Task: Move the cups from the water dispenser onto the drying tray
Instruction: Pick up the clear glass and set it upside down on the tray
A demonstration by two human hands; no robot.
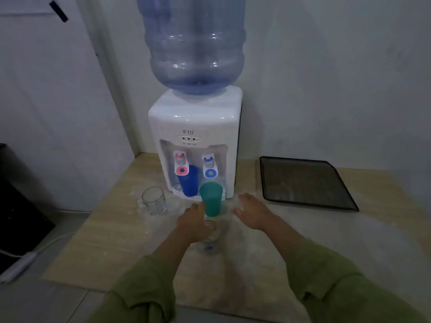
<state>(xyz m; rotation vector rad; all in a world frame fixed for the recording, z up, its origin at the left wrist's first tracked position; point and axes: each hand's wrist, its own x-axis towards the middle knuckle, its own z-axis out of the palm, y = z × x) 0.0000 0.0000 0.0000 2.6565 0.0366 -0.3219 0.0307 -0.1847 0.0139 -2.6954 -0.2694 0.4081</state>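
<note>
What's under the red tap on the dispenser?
A blue cup stands in the dispenser alcove under the red tap. The tap covers its rim, so its contents can't be seen; a clear item beside its base is too blurred to identify.

dispenser point(196, 127) centre-back (two cups point(211, 199) at its taps) | tray point(303, 183) right | mug point(154, 200) left

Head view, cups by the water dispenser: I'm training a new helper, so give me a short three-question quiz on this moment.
1. True or false: the drying tray already holds a cup.
2. Which colour cup stands under the red tap: A blue, B teal, C yellow?
3. Which hand is at the teal cup?

Key:
1. False; nothing shows on it.
2. A, the blue cup.
3. The left hand; the right hand is spread open beside the cup.
</note>
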